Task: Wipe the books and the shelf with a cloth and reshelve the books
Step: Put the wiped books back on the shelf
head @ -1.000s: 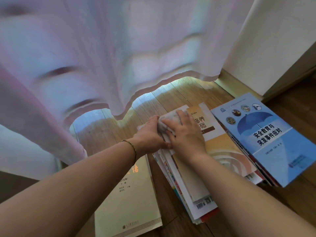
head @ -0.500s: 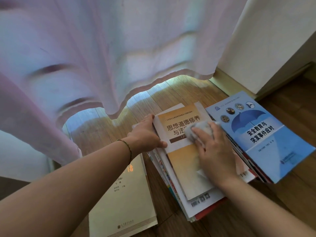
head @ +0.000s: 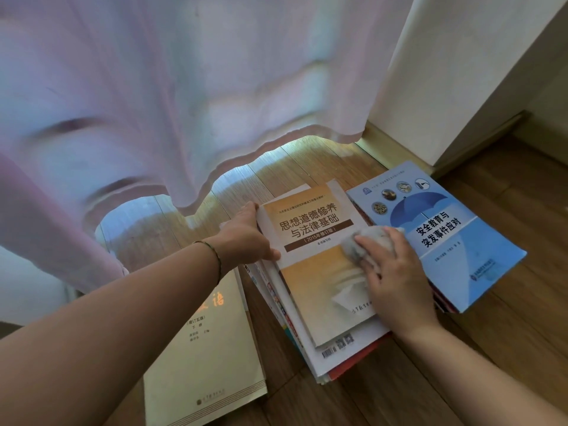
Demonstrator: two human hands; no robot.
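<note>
An orange-and-white book tops a stack of several books on the wooden floor. My left hand grips the book's left edge, thumb on the cover. My right hand presses a crumpled whitish cloth onto the cover's right side, fingers curled over it. A blue book with an umbrella picture lies on another pile just to the right. A pale yellow-green book lies to the left, partly under my left forearm. No shelf is in view.
A sheer pinkish curtain hangs down to just behind the books. A white wall corner with a wooden skirting board stands at the back right. Bare wooden floor shows to the right and front.
My right hand with the cloth has slid from the book's top left across to its right side and slightly down. My left hand keeps hold of the left edge.
</note>
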